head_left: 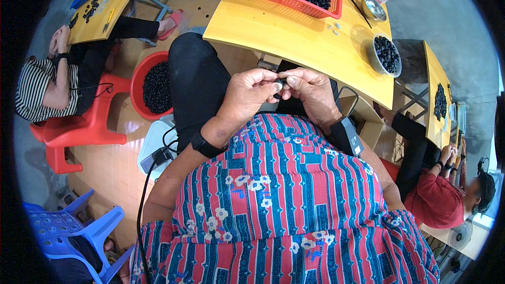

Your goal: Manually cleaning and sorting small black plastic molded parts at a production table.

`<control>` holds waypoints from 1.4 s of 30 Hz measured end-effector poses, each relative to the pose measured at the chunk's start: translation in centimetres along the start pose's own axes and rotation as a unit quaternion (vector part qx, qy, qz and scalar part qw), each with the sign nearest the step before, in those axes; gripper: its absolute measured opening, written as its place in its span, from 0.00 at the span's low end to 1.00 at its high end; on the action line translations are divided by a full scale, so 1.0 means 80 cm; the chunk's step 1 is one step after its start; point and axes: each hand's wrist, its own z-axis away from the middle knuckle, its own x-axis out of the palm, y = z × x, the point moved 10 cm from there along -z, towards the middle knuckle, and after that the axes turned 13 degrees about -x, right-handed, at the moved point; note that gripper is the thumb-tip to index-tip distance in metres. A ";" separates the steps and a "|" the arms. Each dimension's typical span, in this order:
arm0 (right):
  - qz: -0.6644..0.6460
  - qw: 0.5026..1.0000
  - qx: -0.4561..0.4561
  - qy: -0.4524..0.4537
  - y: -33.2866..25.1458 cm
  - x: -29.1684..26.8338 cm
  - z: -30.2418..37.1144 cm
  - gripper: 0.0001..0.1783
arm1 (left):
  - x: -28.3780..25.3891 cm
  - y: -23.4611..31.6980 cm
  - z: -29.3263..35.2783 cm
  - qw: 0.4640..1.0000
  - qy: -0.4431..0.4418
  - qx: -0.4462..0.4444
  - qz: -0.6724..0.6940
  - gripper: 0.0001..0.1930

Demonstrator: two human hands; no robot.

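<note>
Pinching a small black piece (282, 81), left fingers (267, 90) nearly together, right fingers (300, 85) likewise

A small black piece (282, 81) (mostly hidden) is pinched between left hand (244, 94) and right hand (314, 96).

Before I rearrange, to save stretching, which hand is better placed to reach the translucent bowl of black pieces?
Likely the right hand: nearer the bowl than the left hand, though both pinch a dark piece.
</note>
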 end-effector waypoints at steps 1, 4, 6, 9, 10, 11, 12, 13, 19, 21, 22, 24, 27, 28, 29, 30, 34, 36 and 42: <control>-0.026 1.000 0.015 0.004 0.005 0.000 0.001 0.10 | 0.000 0.000 0.000 1.000 0.000 0.000 0.000 0.09; -0.053 0.997 0.049 0.016 0.015 -0.001 0.002 0.10 | -0.002 0.002 0.001 0.999 0.010 0.019 -0.029 0.09; -0.063 0.997 0.051 0.017 0.016 0.000 0.003 0.09 | -0.003 0.006 0.003 0.998 0.016 0.043 -0.042 0.09; -0.069 0.997 0.027 0.019 0.011 0.001 0.002 0.08 | -0.002 0.010 0.004 0.997 0.021 0.045 -0.053 0.09; -0.064 0.998 0.002 0.018 0.006 0.001 0.000 0.08 | -0.001 0.012 0.004 0.997 0.021 0.045 -0.053 0.09; -0.064 0.998 0.001 0.018 0.003 0.002 0.000 0.08 | -0.001 0.012 0.004 0.997 0.024 0.041 -0.056 0.09; -0.006 1.000 -0.023 0.015 -0.006 0.002 -0.001 0.08 | -0.003 0.011 0.004 0.997 0.029 0.037 -0.059 0.09; 0.052 0.997 -0.047 0.011 -0.014 0.002 -0.002 0.08 | -0.002 0.010 0.003 0.997 0.029 0.037 -0.059 0.09; 0.151 0.980 -0.131 0.024 -0.032 0.002 -0.001 0.06 | -0.004 0.006 0.003 0.998 0.037 0.023 -0.036 0.08; 0.193 0.970 -0.150 0.019 -0.037 0.004 -0.001 0.07 | -0.006 0.006 0.002 0.998 0.040 0.037 -0.038 0.08; 0.234 0.957 -0.169 0.015 -0.042 0.006 0.000 0.07 | -0.007 0.006 0.002 0.998 0.040 0.037 -0.038 0.08; 0.236 0.957 -0.166 0.015 -0.041 0.007 0.000 0.07 | -0.008 0.005 0.001 0.998 0.043 0.034 -0.039 0.08; 0.191 0.970 -0.148 0.024 -0.034 0.004 -0.001 0.07 | -0.007 0.006 0.002 0.998 0.042 0.043 -0.026 0.08; 0.143 0.980 -0.132 0.033 -0.028 0.002 -0.002 0.07 | -0.007 0.007 0.003 0.998 0.042 0.043 -0.026 0.08; 0.143 0.980 -0.132 0.032 -0.027 0.002 -0.002 0.07 | -0.007 0.009 0.003 0.998 0.039 0.043 -0.026 0.08; 0.126 0.984 -0.123 0.032 -0.023 0.001 -0.003 0.08 | -0.006 0.010 0.003 0.998 0.036 0.043 -0.026 0.08; 0.108 0.988 -0.104 0.031 -0.021 0.001 -0.004 0.08 | -0.007 0.010 0.003 0.997 0.038 0.048 -0.035 0.08; 0.126 0.985 -0.113 0.025 -0.021 0.001 -0.005 0.07 | -0.007 0.012 0.004 0.997 0.040 0.056 -0.035 0.08; 0.142 0.982 -0.128 0.015 -0.025 0.002 -0.006 0.07 | -0.009 0.014 0.006 0.995 0.052 0.062 -0.056 0.08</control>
